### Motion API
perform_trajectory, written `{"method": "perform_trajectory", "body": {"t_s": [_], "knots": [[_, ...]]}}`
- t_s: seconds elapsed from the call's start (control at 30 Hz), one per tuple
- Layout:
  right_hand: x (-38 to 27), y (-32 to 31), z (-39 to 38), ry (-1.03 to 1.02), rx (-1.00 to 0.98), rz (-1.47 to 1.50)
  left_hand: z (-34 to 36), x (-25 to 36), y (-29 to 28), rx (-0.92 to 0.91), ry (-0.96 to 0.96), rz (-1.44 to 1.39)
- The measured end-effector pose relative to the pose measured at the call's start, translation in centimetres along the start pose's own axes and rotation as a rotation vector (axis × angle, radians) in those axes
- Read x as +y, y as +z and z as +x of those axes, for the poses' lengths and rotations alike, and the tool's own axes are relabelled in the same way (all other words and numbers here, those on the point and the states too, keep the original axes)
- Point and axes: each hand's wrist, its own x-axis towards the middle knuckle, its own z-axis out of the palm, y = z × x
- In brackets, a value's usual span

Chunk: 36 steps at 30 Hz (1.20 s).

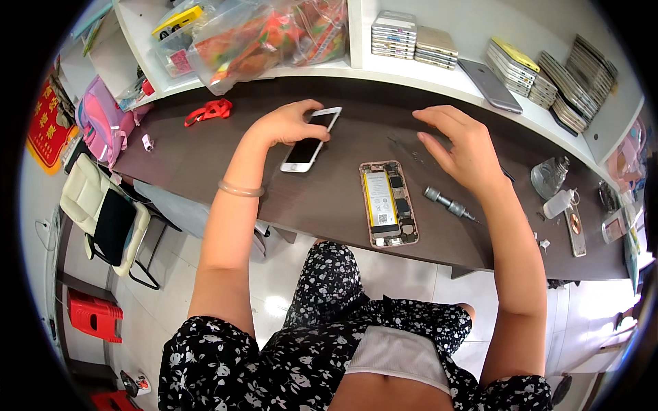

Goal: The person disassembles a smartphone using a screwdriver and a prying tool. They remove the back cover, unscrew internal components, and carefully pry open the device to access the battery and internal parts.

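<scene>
My left hand (288, 125) grips the edge of a white phone piece with a black screen (301, 152), tilted over the desk. My right hand (459, 147) hangs open, fingers curved and apart, above small loose screws (418, 156) and a thin tool, partly hidden, that I cannot make out clearly. Between and below my hands lies an opened phone body (399, 205), its battery and boards exposed. A silver screwdriver (445, 201) lies beside it, under my right wrist.
The dark desk (205, 164) curves around me. A red strap (205, 111) lies left; bottles (548, 179) and another phone part (574, 240) lie right. A white shelf (356, 68) holds bags and stacked phones behind. A pink backpack (99, 123) and cream chair (89, 198) are left.
</scene>
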Motion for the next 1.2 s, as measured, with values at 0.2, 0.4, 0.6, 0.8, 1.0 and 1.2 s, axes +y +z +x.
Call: {"method": "perform_trajectory", "body": {"t_s": [0.2, 0.4, 0.6, 0.8, 1.0, 1.2], "knots": [[0.3, 0.2, -0.3, 0.028, -0.078, 0.003, 1.2, 4.0, 1.6, -0.249, 0.037, 0.092], [0.7, -0.4, -0.2, 0.182, -0.187, 0.040, 3.1, 2.2, 2.2, 0.032, 0.056, 0.650], [1.6, -0.1, -0.8, 0.146, -0.212, 0.013, 2.8, 0.0, 1.6, 0.179, 0.014, 0.679], [1.1, -0.3, -0.5, 0.125, -0.088, -0.037, 2.5, 0.1, 1.2, 0.132, 0.000, 0.680], [2.3, -4.3, 1.2, 0.134, 0.519, -0.473, 1.7, 0.9, 2.2, 0.302, 0.167, 0.610], [3.7, -5.8, 0.9, 0.640, 0.123, -0.463, 0.5, 2.0, 2.9, 0.302, 0.287, 0.549]]}}
